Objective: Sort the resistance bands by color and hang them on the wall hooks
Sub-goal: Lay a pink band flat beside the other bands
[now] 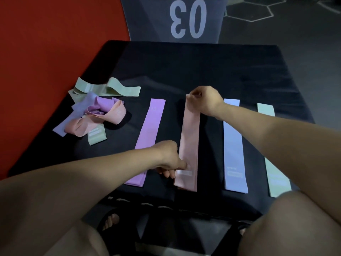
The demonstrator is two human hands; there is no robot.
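Note:
Several bands lie flat in a row on a black mat (203, 71): a purple band (149, 133), a pink band (190, 137), a lavender-blue band (232, 143) and a pale green band (273, 167). My right hand (206, 102) pinches the far end of the pink band. My left hand (169, 159) holds its near end at the left edge, thumb on top. A tangled pile (96, 111) of green, purple, pink and lavender bands sits at the mat's left. No wall hooks are in view.
A red floor area (46, 52) lies left of the mat. Beyond the mat is a dark floor panel marked "03" (188, 19). My knees and sandalled feet (110, 220) are at the near edge.

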